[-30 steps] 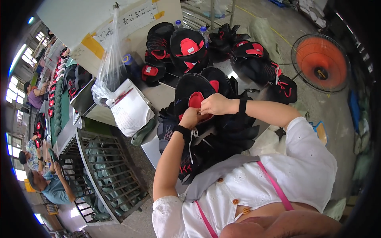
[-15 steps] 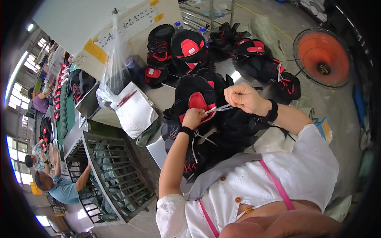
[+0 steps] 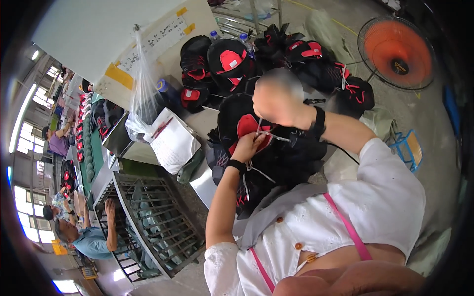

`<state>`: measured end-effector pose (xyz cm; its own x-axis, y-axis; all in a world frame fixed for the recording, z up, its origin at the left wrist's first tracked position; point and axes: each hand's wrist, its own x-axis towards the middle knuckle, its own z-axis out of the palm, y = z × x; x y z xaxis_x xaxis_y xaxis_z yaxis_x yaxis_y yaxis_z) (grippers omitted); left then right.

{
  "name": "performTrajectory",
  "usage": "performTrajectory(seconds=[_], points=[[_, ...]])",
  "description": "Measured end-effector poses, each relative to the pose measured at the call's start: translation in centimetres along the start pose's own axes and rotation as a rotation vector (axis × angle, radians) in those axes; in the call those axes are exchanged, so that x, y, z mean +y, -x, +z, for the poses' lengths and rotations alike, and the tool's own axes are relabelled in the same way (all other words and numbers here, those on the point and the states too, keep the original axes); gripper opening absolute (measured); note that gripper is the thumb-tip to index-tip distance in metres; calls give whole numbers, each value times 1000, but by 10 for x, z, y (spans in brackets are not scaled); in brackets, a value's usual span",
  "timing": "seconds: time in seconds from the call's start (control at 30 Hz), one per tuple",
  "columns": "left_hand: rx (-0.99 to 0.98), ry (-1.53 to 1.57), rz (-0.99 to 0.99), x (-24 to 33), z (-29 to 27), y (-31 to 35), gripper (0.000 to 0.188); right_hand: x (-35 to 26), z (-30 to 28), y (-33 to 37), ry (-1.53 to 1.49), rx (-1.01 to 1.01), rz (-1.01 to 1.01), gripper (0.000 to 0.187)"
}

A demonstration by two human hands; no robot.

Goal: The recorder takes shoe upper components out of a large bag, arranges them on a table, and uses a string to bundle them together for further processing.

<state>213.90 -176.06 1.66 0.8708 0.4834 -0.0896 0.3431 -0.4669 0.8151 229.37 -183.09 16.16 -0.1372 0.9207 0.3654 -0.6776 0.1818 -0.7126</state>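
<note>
Black-banded at the wrist, the left hand (image 3: 248,145) reaches up, fingers bent, pinching a white lace (image 3: 276,137) at the red mouth of a black shoe (image 3: 229,111) on the counter (image 3: 203,183). Up to its right, the right hand (image 3: 280,101) bends in from a slanting forearm (image 3: 343,129), too blurred to tell its grip.

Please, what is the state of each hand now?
Left hand: closed, pinching white lace at the black-and-red shoe.
Right hand: blurred, its grip cannot be told.
</note>
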Motion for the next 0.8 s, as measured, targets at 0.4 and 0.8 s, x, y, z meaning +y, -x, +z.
performTrajectory(seconds=[0.4,0.8], points=[[135,-418,316,-48,12,-19,27,-7,53,67,-18,-88,81,38],[165,-746,45,-31,-45,-24,20,-56,-26,75,591,370,-149,28]])
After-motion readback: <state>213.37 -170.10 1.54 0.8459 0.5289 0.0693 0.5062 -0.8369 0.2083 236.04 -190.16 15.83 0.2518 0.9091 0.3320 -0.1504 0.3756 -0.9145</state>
